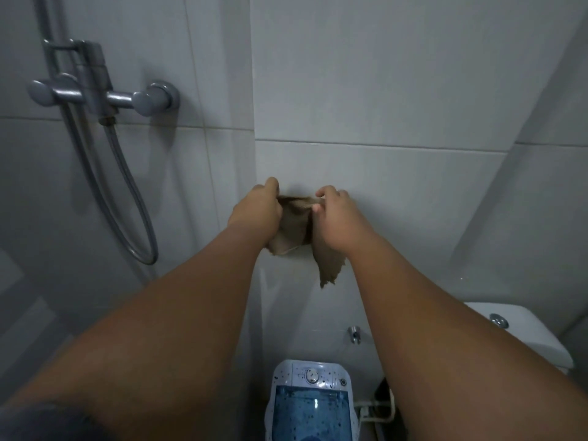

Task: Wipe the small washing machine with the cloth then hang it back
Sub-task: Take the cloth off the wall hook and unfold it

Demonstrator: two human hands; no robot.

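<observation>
A brown cloth hangs against the white tiled wall at chest height, its lower corner drooping down to the right. My left hand grips its upper left edge. My right hand pinches its upper right edge. Whatever the cloth hangs on is hidden behind it and my hands. Far below, between my forearms, stands the small washing machine, white with a blue see-through lid, dark specks on its top.
A chrome shower mixer with its hose is fixed to the wall at the left. A white toilet tank sits at the lower right. A small wall tap projects just above the machine.
</observation>
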